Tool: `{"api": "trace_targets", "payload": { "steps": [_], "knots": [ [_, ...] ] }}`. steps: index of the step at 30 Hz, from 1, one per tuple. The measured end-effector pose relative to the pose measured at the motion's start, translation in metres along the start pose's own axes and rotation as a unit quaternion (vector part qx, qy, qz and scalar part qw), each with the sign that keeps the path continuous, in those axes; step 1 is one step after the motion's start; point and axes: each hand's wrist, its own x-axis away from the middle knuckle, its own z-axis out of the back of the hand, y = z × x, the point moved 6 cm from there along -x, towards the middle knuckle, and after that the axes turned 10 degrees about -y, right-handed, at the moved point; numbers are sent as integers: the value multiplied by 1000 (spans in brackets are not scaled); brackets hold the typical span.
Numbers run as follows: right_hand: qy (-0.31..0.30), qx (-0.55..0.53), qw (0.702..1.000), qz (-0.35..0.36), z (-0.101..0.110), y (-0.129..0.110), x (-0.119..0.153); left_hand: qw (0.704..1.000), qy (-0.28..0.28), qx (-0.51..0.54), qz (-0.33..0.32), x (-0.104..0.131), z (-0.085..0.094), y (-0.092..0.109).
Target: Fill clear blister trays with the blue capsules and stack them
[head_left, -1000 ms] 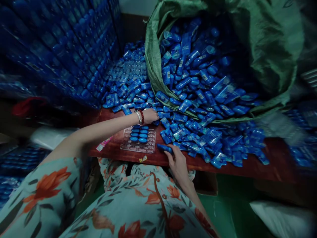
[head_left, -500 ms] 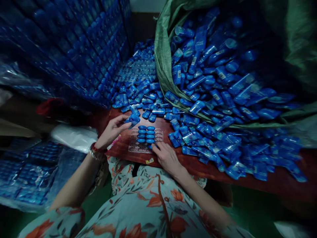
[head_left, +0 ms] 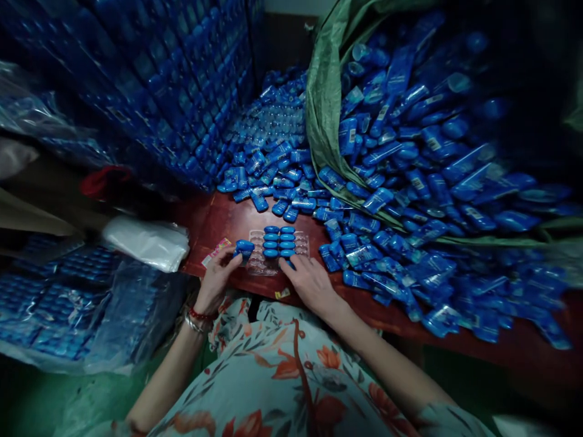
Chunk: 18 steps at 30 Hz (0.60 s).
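A clear plastic tray (head_left: 302, 244) with moulded slots lies on the table, two columns of blue bottles (head_left: 271, 245) standing in its middle. My left hand (head_left: 217, 273) is closed on another small blue bottle (head_left: 245, 247), held at the tray's left edge. At the near side of the tray, my right hand (head_left: 312, 283) has its fingers bent around a blue bottle (head_left: 288, 261) at the front of the right column. Most of that bottle is hidden by the fingers.
Loose blue bottles (head_left: 378, 267) spill from a green woven sack (head_left: 323, 103) over the red-brown table (head_left: 200, 221). Stacked blue bottles (head_left: 182, 79) rise at the left. Folded clear plastic (head_left: 146, 243) and a pink-yellow wrapper (head_left: 217, 251) lie left of the tray.
My left hand has brought its bottle from the loose pile down to the tray's left edge. The right hand stays at the near side of the tray. The view has shifted slightly.
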Motion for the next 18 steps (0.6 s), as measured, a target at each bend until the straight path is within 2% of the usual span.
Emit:
{"api": "trace_targets", "payload": {
  "steps": [3, 6, 9, 11, 12, 14, 16, 18],
  "knots": [
    [81, -60, 994, -50, 1, 14, 15, 993, 48, -84, -67, 9, -7, -8],
    [133, -176, 974, -51, 11, 23, 22, 972, 40, -179, -148, 17, -25, -8],
    [94, -258, 961, 46, 20, 15, 14, 944, -26, -244, -219, 19, -47, -5],
    [61, -235, 966, 91, 20, 7, 8, 925, -65, -281, -247, 19, -58, -6],
    [58, -203, 972, 99, 17, 3, 6, 915, -76, -306, -251, 19, -62, -8],
    [69, -128, 984, 104, 7, -3, 5, 897, -61, -366, -239, 18, -63, -14],
    [86, -73, 988, 103, -5, -8, 6, 885, -4, -419, -204, 19, -56, -21],
    [98, -49, 989, 96, -12, -11, 6, 884, 35, -435, -168, 20, -48, -28]
  ]
}}
